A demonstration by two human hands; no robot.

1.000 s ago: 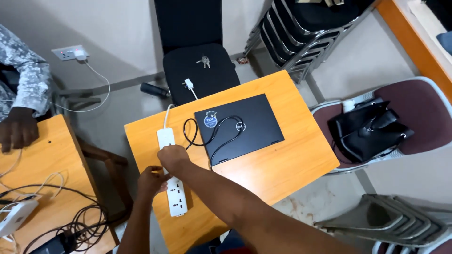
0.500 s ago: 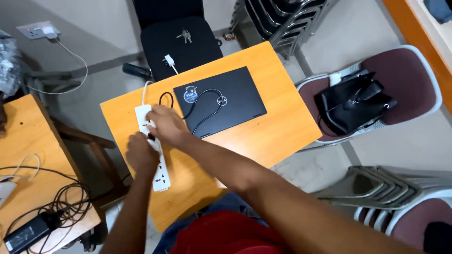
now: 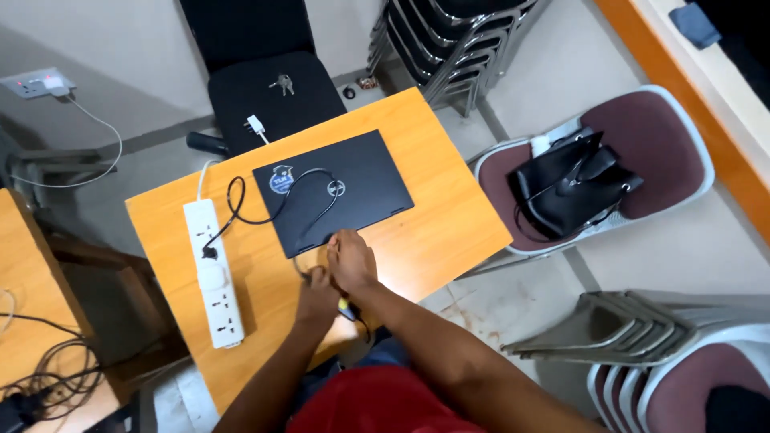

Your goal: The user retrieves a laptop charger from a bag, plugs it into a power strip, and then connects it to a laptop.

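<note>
Now, in the head view, both hands have left the white power strip (image 3: 212,273), where they were pressing half a second ago, and have come to the near edge of the orange table (image 3: 449,208) in the lower middle of the frame. The left hand (image 3: 317,295) and the right hand (image 3: 350,261) sit close together, touching or nearly so, their fingers curled around the end of the black cable (image 3: 277,210) just below the front edge of the closed black laptop (image 3: 337,188); the grip is closed, though what exactly is pinched is too small to tell. The cable now runs from a black plug seated in the strip at centre left, loops over the laptop lid and comes down to the hands. The strip lies lengthwise near the table's left edge, well apart from the hands. The laptop sits at an angle in the upper middle, with bare tabletop to its right and along the near edge. Above the table stands a black chair (image 3: 265,88) holding keys (image 3: 281,82) and a white charger (image 3: 255,125). At right a maroon chair (image 3: 666,136) carries a black bag (image 3: 569,188), with open floor between it and the table's right corner.
</note>
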